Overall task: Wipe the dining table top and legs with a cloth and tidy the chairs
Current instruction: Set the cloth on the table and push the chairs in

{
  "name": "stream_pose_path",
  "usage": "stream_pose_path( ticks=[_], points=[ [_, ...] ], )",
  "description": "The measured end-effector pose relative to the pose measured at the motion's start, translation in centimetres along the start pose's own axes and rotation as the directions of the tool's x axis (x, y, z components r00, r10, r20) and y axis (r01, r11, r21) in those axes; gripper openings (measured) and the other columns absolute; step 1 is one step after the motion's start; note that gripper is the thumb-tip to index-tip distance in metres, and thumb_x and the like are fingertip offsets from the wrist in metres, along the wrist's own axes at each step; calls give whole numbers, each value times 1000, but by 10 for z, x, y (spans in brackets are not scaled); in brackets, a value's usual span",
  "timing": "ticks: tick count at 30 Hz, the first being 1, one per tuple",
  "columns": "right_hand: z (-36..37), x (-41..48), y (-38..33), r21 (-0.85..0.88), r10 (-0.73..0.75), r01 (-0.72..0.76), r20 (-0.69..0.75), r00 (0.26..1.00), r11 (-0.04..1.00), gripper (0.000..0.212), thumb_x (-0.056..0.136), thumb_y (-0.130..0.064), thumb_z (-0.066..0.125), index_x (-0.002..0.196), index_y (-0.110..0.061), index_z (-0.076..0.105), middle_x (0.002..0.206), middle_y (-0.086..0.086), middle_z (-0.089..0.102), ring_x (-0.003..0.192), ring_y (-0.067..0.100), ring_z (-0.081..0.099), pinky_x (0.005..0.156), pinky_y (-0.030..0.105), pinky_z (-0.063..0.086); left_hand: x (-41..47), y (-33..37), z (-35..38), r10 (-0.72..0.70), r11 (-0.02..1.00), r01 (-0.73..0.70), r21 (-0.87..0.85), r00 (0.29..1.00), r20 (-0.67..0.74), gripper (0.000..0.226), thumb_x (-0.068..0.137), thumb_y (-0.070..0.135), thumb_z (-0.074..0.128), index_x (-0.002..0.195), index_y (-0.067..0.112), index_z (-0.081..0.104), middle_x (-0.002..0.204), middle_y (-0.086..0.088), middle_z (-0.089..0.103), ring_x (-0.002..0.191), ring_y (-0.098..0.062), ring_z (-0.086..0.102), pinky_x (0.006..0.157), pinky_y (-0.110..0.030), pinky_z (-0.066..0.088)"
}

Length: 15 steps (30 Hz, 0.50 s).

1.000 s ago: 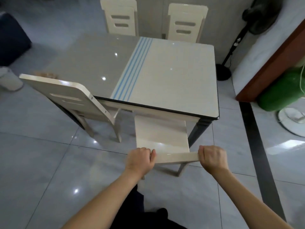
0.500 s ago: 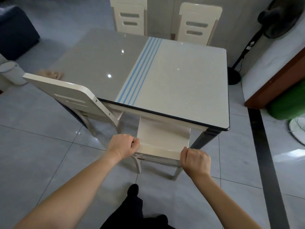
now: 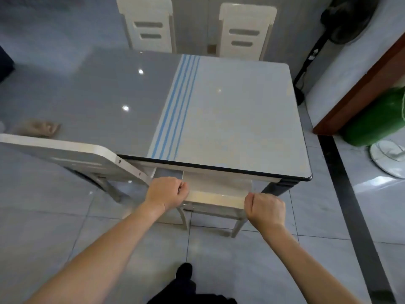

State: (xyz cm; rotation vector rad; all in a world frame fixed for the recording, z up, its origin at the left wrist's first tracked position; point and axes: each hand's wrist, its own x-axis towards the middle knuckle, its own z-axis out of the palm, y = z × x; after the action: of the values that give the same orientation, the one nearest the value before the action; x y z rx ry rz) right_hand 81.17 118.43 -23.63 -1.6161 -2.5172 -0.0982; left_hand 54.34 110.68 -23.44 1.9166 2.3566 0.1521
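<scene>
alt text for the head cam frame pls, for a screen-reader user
Both hands, left hand and right hand, grip the top rail of a cream chair whose seat sits partly under the near edge of the dining table. A second chair stands angled at the left; two more chairs line the far side, and a cloth lies on the tabletop's left edge.

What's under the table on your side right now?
The seat of the chair both hands grip goes under the table edge; the top hides how far, and everything deeper. One dark leg shows at the near right corner.
</scene>
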Motion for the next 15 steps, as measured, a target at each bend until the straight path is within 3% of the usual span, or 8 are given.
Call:
stream_pose_path(
  ticks=[2,4,6,9,13,15],
  points=[
    [4,11,-2,-2,10,-10,-10,1000,1000,42,78,-20,38,36,-16,35,30,0,34,25,23,34,42,14,14,12,-7,0,2,1000,-1,-21,1000,18,64,80,51,12,60,14,61,58,-1,60,55,-20,57,46,-27,34],
    [6,21,-3,9,9,-9,-13,1000,1000,41,78,-20,36,38,-17,28,32,-2,27,25,24,37,42,15,13,24,-11,-2,5,999,-3,-38,999,44,60,81,50,13,56,14,54,55,0,56,54,-21,56,50,-28,39],
    [7,30,-4,12,17,-16,-30,999,1000,43,79,-21,34,37,-17,28,33,-3,24,24,24,37,39,15,17,34,-13,-4,14,999,-12,-37,999,51,56,85,47,18,53,14,49,50,0,50,50,-20,52,46,-27,34],
    [9,42,-6,-1,36,-36,-44,998,999,41,74,-18,36,34,-12,40,29,3,37,23,24,38,35,19,29,48,-18,-7,57,998,-56,-27,997,44,56,90,44,24,52,13,51,46,1,49,43,-16,44,43,-27,23],
    [11,59,-7,-20,32,-33,-44,999,999,33,64,-10,51,36,-15,33,29,4,39,24,20,28,41,15,22,66,-23,-8,94,993,-92,-74,995,24,51,92,40,29,48,16,42,48,4,45,41,-13,41,41,-26,21],
    [15,66,-4,-40,39,-41,-58,998,998,37,70,-13,50,35,-16,37,30,4,42,25,20,31,47,12,18,75,-23,-7,105,991,-103,-86,994,16,52,89,42,26,49,16,45,57,3,50,46,-15,46,41,-25,29]
  ],
)
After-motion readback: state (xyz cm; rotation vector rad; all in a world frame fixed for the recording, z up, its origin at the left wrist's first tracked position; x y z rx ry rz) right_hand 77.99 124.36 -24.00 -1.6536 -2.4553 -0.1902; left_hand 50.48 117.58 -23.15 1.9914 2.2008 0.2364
